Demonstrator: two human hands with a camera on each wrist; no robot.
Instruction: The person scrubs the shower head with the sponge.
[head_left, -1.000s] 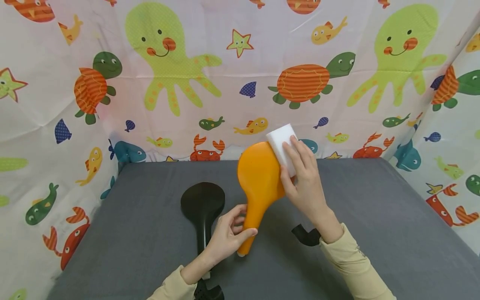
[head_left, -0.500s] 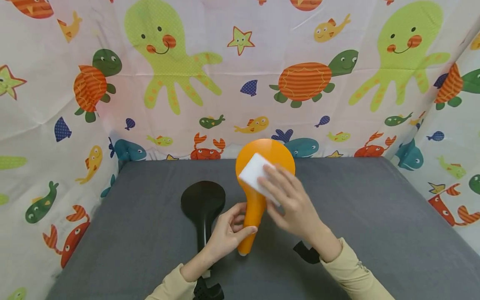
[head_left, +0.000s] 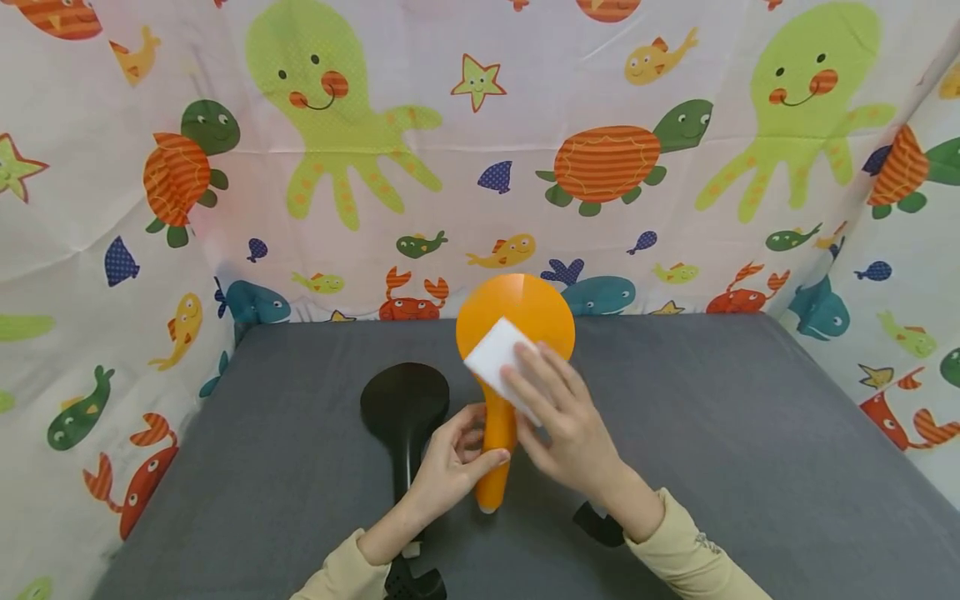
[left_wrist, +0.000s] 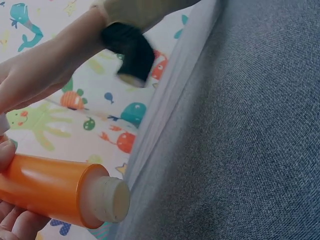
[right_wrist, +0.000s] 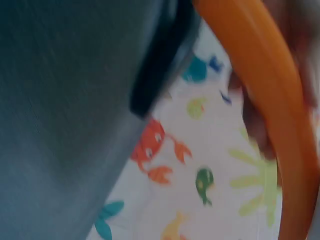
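My left hand (head_left: 454,457) grips the handle of an orange paddle (head_left: 517,304) with a round, broad head, holding it upright above the table. In the left wrist view, the end of the orange handle (left_wrist: 47,182) has a whitish plug (left_wrist: 117,200). With my right hand (head_left: 564,421) I hold a white sponge (head_left: 495,354) against the front of the paddle, where head meets handle. That sponge hides part of the neck. The right wrist view is blurred; the orange paddle (right_wrist: 270,75) curves along its right side.
A black paddle of similar shape (head_left: 406,404) lies on the grey table (head_left: 712,417), left of my left hand and partly behind that forearm. Black wrist straps (head_left: 597,525) show at my wrists. A curtain printed with sea animals (head_left: 480,150) encloses the back and sides.
The sponge has gone from the right edge of the orange head across its front, down and left. The paddle has turned more upright and shifted slightly left. My left hand keeps its grip.
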